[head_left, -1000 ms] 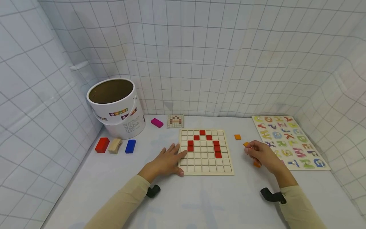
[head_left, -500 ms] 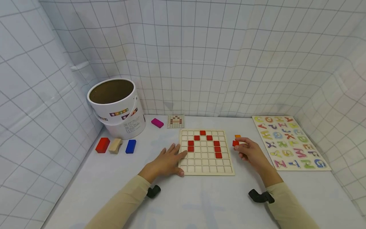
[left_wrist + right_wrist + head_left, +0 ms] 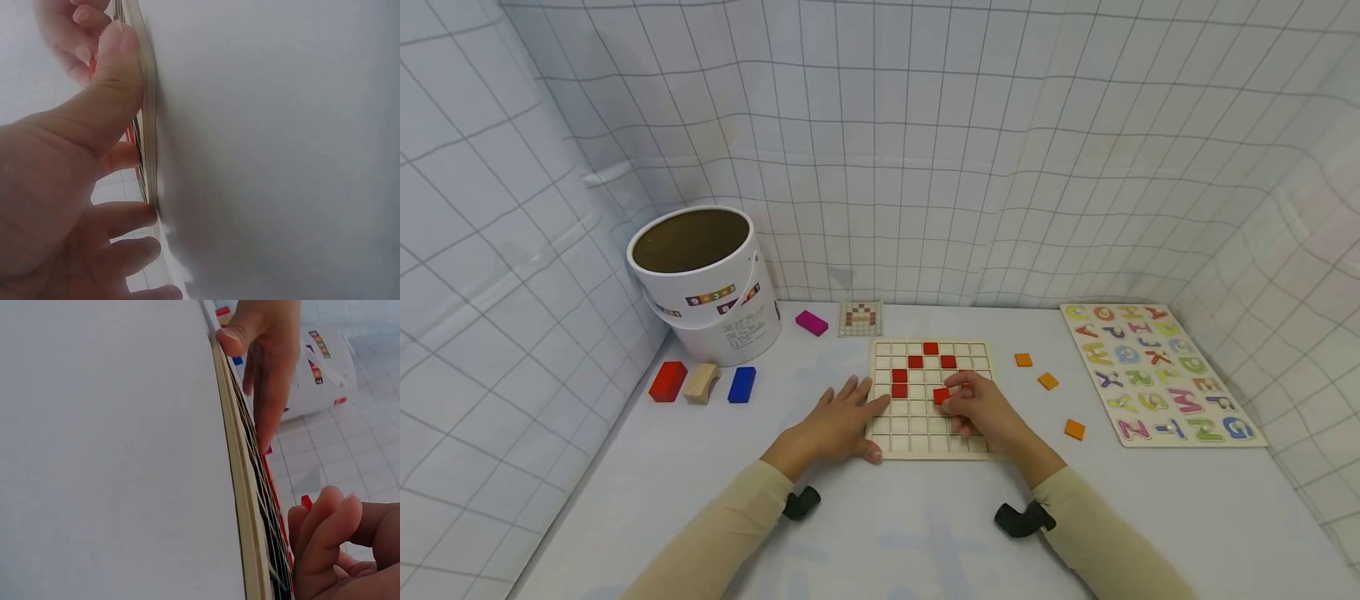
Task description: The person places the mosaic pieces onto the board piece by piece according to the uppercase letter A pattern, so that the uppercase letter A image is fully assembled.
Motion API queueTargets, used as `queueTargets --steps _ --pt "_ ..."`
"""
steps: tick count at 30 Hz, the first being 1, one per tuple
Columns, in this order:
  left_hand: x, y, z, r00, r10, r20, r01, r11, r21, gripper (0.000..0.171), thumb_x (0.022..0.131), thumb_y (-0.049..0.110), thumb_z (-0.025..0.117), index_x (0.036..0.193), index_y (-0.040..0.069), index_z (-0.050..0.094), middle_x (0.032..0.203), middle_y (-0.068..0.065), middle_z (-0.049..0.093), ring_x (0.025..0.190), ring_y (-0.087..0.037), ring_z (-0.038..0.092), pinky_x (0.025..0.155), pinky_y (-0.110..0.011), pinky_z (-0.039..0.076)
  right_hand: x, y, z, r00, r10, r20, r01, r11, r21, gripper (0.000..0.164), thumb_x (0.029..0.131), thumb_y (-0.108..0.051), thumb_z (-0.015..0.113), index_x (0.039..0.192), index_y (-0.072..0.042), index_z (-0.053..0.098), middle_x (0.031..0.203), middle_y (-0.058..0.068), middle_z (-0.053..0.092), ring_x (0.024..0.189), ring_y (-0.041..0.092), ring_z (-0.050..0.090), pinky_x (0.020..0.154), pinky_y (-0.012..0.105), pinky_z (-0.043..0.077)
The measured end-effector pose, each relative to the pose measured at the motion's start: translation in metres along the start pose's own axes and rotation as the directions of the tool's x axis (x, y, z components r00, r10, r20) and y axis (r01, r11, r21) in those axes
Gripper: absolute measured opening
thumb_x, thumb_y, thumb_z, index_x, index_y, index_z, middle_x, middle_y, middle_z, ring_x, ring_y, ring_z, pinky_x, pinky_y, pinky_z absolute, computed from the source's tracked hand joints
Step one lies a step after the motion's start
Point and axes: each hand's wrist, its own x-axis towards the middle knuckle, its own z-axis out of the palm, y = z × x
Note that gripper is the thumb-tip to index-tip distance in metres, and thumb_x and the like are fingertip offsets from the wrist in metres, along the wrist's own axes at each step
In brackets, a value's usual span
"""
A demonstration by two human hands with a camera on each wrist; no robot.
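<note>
A pale wooden grid board (image 3: 928, 451) lies on the table, with several red square tiles (image 3: 899, 376) set in its cells in an arch-like pattern. My left hand (image 3: 838, 423) rests flat at the board's left edge, fingers spread, its thumb by the near corner. Between thumb and fingers, my right hand (image 3: 985, 410) pinches a red tile (image 3: 942, 397) over the middle of the board. That hand hides the red tiles on the board's right side. In the right wrist view, the pinched tile (image 3: 306, 502) shows beyond the fingertips.
Several loose orange tiles (image 3: 1048, 381) lie right of the board. A small pattern card (image 3: 861, 319) is behind it. Farther right lies an alphabet puzzle board (image 3: 1157, 375). At left stand a white bucket (image 3: 707, 308), a red block (image 3: 668, 382), a wooden arch block (image 3: 702, 384) and a blue block (image 3: 742, 385).
My right hand has moved left from the orange tiles to above the board, carrying the red tile. Three orange tiles are now uncovered. My left hand stays in place.
</note>
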Motion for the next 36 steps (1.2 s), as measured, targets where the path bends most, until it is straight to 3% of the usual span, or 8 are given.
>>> queueTargets --steps 7,14,18,22,28,32,36 --pt "0.001 0.000 0.000 1.000 -0.003 0.006 0.003 1.000 -0.003 0.092 0.080 0.051 0.080 0.158 0.022 0.040 0.169 -0.017 0.019 0.157 -0.040 0.009 0.120 -0.067 0.014 0.007 -0.010 0.038 0.999 -0.023 0.027 0.028 0.975 -0.218 0.029 0.094 -0.008 0.071 0.119 -0.004 0.058 0.078 0.010 0.063 0.049 0.016 0.055 0.048 0.025 0.047" --pt "0.000 0.001 0.001 1.000 0.008 0.001 -0.008 1.000 -0.004 0.092 0.080 0.051 0.081 0.158 0.022 0.041 0.168 -0.017 0.021 0.156 -0.041 0.011 0.119 -0.068 0.016 0.012 -0.016 0.062 0.996 -0.082 -0.025 0.058 0.859 -0.509 0.021 0.091 -0.011 0.071 0.110 -0.011 0.063 0.071 0.004 0.059 0.054 0.015 0.052 0.050 0.027 0.042" --pt "0.000 0.001 0.000 1.000 0.009 0.002 -0.009 1.000 -0.005 0.093 0.080 0.050 0.082 0.158 0.022 0.041 0.168 -0.018 0.021 0.156 -0.041 0.011 0.119 -0.068 0.016 0.015 -0.018 0.066 0.992 -0.115 -0.056 0.062 0.814 -0.577 0.019 0.091 -0.010 0.071 0.108 -0.011 0.064 0.071 0.003 0.059 0.059 0.016 0.052 0.052 0.029 0.042" --pt "0.001 0.000 -0.001 1.000 0.004 0.001 -0.004 1.000 -0.002 0.093 0.079 0.050 0.082 0.158 0.022 0.041 0.168 -0.018 0.021 0.156 -0.041 0.011 0.119 -0.068 0.016 0.016 -0.019 0.064 0.991 -0.115 -0.072 0.051 0.805 -0.591 0.021 0.091 -0.012 0.071 0.111 -0.012 0.065 0.072 0.003 0.060 0.061 0.017 0.054 0.053 0.029 0.043" --pt "0.000 0.001 -0.001 1.000 0.005 0.001 -0.005 1.000 0.003 0.093 0.080 0.049 0.082 0.158 0.022 0.040 0.168 -0.018 0.021 0.156 -0.041 0.011 0.120 -0.067 0.016 0.010 -0.018 0.038 0.989 -0.113 -0.099 0.040 0.831 -0.554 0.027 0.090 -0.014 0.074 0.116 -0.011 0.066 0.078 0.003 0.062 0.062 0.017 0.056 0.056 0.029 0.046" --pt "0.002 0.000 0.001 1.000 0.008 0.007 -0.008 1.000 0.001 0.095 0.080 0.049 0.083 0.159 0.023 0.038 0.169 -0.017 0.019 0.157 -0.040 0.010 0.120 -0.067 0.015 0.004 -0.021 -0.004 0.985 -0.118 -0.127 0.043 0.876 -0.480 0.033 0.092 -0.013 0.073 0.122 -0.005 0.064 0.085 0.006 0.062 0.061 0.018 0.055 0.058 0.030 0.048" --pt "0.003 0.000 0.002 1.000 0.012 0.000 -0.012 1.000 -0.004 0.097 0.079 0.048 0.083 0.160 0.025 0.035 0.169 -0.017 0.018 0.157 -0.039 0.009 0.120 -0.066 0.015 0.004 -0.027 -0.051 0.972 -0.113 -0.208 0.020 0.915 -0.403 0.037 0.095 -0.015 0.069 0.129 -0.002 0.060 0.094 0.009 0.058 0.065 0.018 0.053 0.057 0.028 0.045"
